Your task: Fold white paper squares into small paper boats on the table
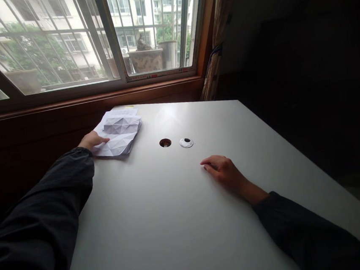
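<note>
A stack of white paper sheets (121, 134), creased into a pattern of folded triangles, lies at the far left of the table. My left hand (92, 140) grips the stack by its left edge, thumb on top and the other fingers hidden beneath or behind it. Over the middle right of the table, my right hand (223, 170) is loosely curled, thumb and forefinger slightly apart, with nothing visible in it. Nearest to it is a round white cap (186, 143) with a dark opening, lying flat on the table.
The white table (161, 204) has a round cable hole (165, 142) left of the cap. A yellow slip (129, 107) shows behind the papers. Beyond the far edge stand a barred window (72, 39) and a tied curtain (213, 68). The right side is dark.
</note>
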The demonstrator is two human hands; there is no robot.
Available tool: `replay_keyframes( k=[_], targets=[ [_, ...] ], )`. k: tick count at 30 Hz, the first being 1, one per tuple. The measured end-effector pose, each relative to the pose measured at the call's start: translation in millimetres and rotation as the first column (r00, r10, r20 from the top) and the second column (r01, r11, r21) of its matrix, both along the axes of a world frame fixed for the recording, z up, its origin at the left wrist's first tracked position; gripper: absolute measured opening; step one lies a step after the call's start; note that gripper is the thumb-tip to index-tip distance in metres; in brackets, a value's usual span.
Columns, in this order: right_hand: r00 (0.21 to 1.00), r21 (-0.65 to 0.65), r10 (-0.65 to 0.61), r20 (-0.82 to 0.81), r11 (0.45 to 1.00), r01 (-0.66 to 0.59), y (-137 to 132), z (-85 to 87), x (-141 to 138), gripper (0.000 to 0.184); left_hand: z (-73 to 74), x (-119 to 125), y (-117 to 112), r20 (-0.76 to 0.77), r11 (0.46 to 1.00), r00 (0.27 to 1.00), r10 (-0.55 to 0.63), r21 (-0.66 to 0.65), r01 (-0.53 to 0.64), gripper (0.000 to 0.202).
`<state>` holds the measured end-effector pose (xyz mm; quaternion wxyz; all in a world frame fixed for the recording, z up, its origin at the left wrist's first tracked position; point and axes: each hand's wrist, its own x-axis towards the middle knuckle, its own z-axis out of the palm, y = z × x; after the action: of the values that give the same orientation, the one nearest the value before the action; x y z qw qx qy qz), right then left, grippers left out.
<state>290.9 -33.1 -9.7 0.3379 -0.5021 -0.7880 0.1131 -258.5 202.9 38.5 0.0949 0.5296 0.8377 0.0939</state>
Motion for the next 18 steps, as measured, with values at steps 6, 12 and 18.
replay_keyframes(
  k=[6,12,18],
  targets=[
    [1.000,-0.008,0.000,-0.018,1.000,0.000,-0.4,-0.7,0.1,0.017,4.8,9.2,-13.8,0.135,0.995,0.991,0.015,0.095,-0.028,0.086],
    [1.000,-0.019,0.007,-0.026,1.000,-0.007,-0.6,-0.4,0.2,0.018,5.1,30.8,-49.5,0.364,0.993,0.928,-0.079,0.109,0.042,0.073],
    [0.980,-0.092,-0.041,-0.196,0.995,0.024,-3.9,3.3,-3.4,0.022,-5.1,112.4,-118.6,0.788,0.913,0.461,-0.407,0.372,0.169,0.063]
  ],
)
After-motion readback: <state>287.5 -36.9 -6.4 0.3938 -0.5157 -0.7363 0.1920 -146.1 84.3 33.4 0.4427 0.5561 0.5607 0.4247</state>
